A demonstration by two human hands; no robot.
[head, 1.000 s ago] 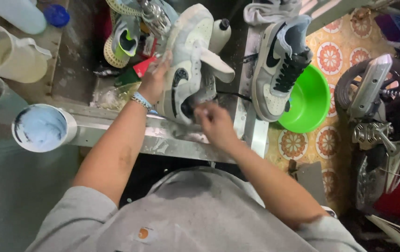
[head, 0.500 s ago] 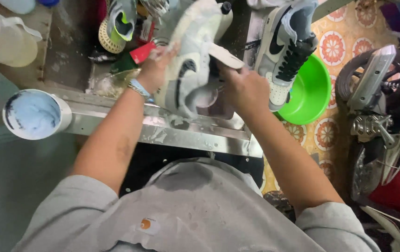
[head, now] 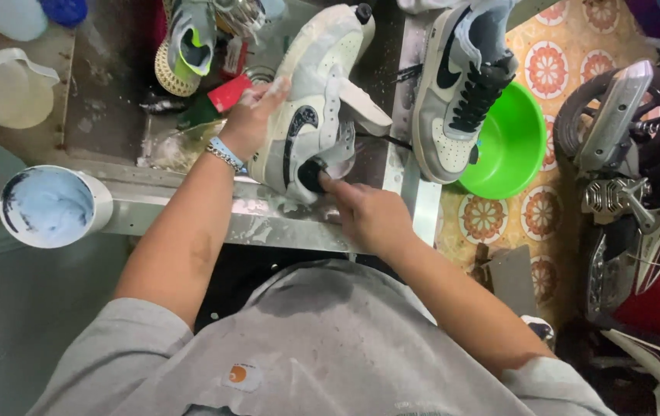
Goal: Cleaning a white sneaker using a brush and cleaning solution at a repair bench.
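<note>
I see the left hand [head: 249, 123] closed around the side of a white leather sneaker with a black curved mark [head: 311, 100], holding it tilted above the wet steel sink edge [head: 268, 223]. The right hand [head: 368, 216] presses its fingers into the heel opening; how tightly it grips I cannot tell. A second grey-and-white sneaker with black laces [head: 461, 85] stands just beside a bright green plastic basin [head: 511, 146].

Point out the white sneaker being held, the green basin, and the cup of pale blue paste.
white sneaker [head: 311, 100], head view, on its side panel
green basin [head: 511, 150], head view, inner wall
cup [head: 100, 202], head view, right rim
</note>
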